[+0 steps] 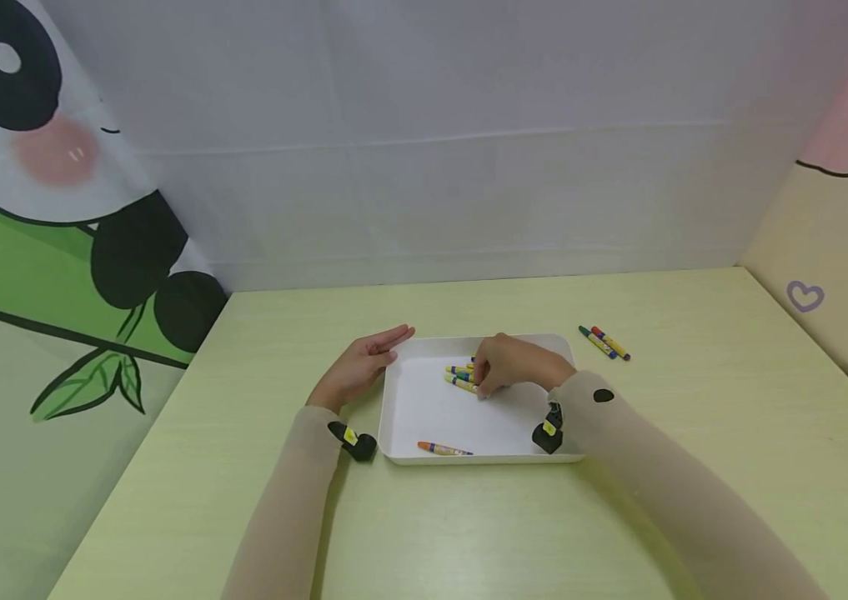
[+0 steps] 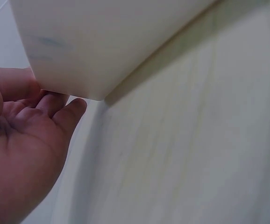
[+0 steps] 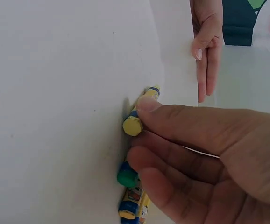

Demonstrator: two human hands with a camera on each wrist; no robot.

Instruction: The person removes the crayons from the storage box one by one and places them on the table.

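A white tray [image 1: 424, 417] lies on the table between the two hands. Over its far part, my right hand [image 1: 517, 362] pinches a yellow crayon [image 3: 132, 126] between thumb and fingers. Beside that crayon are a green-ended crayon [image 3: 126, 177] and a crayon with a blue band [image 3: 128, 208], partly hidden by the fingers. My left hand [image 1: 354, 367] rests against the tray's left wall, its fingers extended along the outside. An orange-tipped crayon [image 1: 444, 449] lies alone near the tray's front edge.
Right of the tray, a green-tipped crayon [image 1: 598, 342] and a red-tipped crayon [image 1: 611, 342] lie side by side on the pale table [image 1: 694, 400]. A white curtain [image 1: 469, 200] closes off the back, with printed panels at both sides.
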